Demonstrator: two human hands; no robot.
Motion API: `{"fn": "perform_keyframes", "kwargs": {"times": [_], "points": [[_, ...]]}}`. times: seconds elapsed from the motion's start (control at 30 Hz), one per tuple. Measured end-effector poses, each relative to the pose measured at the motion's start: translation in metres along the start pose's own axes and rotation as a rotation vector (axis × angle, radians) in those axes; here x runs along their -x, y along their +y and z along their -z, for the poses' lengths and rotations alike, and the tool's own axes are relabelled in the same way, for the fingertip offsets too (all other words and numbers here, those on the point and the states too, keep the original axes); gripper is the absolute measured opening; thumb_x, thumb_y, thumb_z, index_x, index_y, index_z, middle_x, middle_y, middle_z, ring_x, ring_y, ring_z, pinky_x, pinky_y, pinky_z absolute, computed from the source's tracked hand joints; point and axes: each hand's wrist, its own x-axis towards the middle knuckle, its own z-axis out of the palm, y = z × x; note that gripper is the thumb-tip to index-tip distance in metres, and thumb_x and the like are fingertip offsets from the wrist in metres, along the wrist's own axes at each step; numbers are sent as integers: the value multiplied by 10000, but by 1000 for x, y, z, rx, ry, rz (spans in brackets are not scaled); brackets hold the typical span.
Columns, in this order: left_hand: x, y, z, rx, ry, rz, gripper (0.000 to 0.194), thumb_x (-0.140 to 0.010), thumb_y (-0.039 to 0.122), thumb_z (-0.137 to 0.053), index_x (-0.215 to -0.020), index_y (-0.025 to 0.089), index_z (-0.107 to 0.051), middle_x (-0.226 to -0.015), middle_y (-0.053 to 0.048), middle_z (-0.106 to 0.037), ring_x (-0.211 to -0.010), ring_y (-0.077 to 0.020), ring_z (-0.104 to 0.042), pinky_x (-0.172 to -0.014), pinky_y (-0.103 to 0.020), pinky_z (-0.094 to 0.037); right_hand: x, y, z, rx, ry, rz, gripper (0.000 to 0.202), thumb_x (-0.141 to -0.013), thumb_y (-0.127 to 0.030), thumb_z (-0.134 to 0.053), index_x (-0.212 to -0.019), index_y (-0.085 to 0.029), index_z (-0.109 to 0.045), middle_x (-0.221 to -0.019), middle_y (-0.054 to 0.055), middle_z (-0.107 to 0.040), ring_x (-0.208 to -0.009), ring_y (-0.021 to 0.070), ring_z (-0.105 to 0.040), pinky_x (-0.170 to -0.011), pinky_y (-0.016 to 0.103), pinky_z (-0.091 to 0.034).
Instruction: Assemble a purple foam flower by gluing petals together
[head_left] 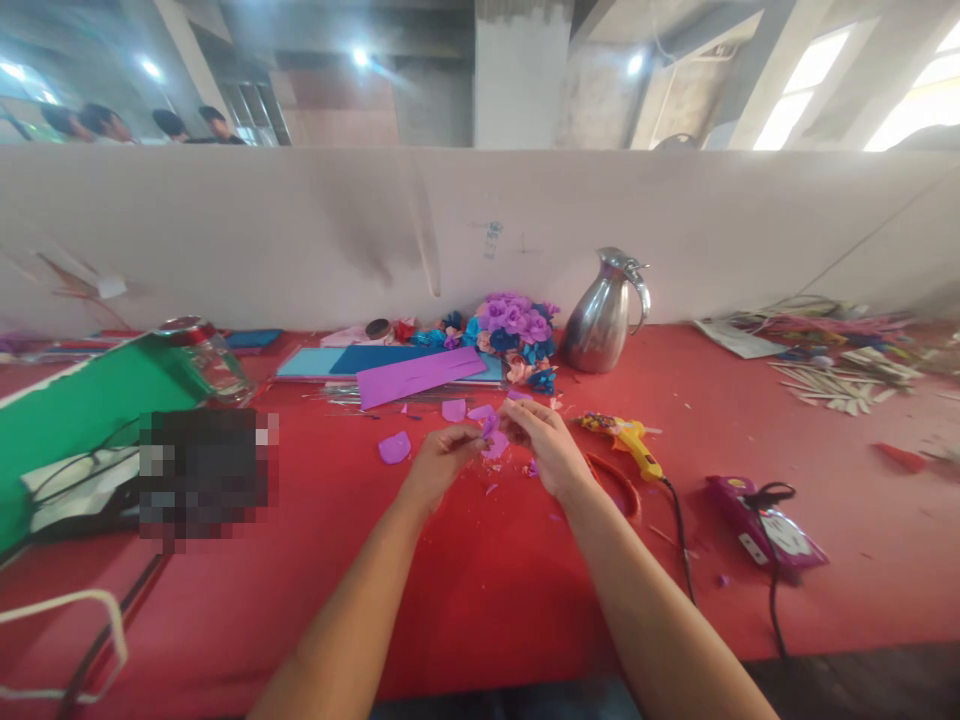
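My left hand (448,462) is closed in a pinch on a small purple paper flower piece (489,427), held over the middle of the red table. Just right of it, my right hand (546,440) has its fingers drawn together beside the piece. What lies between those fingertips is hidden. Loose purple paper petals lie around the hands: one petal (394,448) to the left and another petal (454,410) behind. Farther back, a purple paper strip (422,377) rests on blue sheets (311,362), next to a bunch of purple, blue and pink paper flowers (514,318).
A yellow glue gun (637,448) with a black cord lies right of my hands, near a purple box (772,525). A steel jug (600,315) stands behind. Left are a glass jar (214,365) and a green board (97,410). A pale partition (300,230) closes off the back.
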Motion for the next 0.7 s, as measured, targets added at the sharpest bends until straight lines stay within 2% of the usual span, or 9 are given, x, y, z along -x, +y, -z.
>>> {"fn": "perform_keyframes", "kwargs": {"times": [0.17,0.4,0.57,0.7], "points": [[1,3,-2,36,79,-41,186,-636,351,-766,-699,182,-722,-698,-4,-653,-698,-138,-539,-719,-270,-409,1,3,-3,10,41,33,299,-663,-482,-680,-634,-186,-648,-572,-24,-552,-538,101,-425,-548,251,-314],[3,10,-5,52,207,-110,168,-665,339,-740,-742,190,-742,-709,-20,-652,-708,-154,-556,-708,-275,-450,8,10,-15,116,-17,76,198,-678,-387,-679,-671,-200,-616,-571,-40,-530,-540,107,-434,-533,242,-333],[2,9,-5,104,213,-156,123,-676,313,-732,-723,199,-741,-810,-18,-621,-783,-143,-537,-731,-254,-437,11,14,-20,142,-74,67,195,-682,-373,-678,-769,-198,-681,-709,5,-645,-631,136,-537,-610,260,-410],[0,4,-4,142,186,-125,127,-678,320,-732,-735,207,-747,-877,-20,-640,-856,-160,-560,-780,-278,-438,11,18,-20,192,-124,70,212,-715,-402,-654,-740,-196,-697,-675,7,-639,-609,136,-527,-591,262,-404]]}}
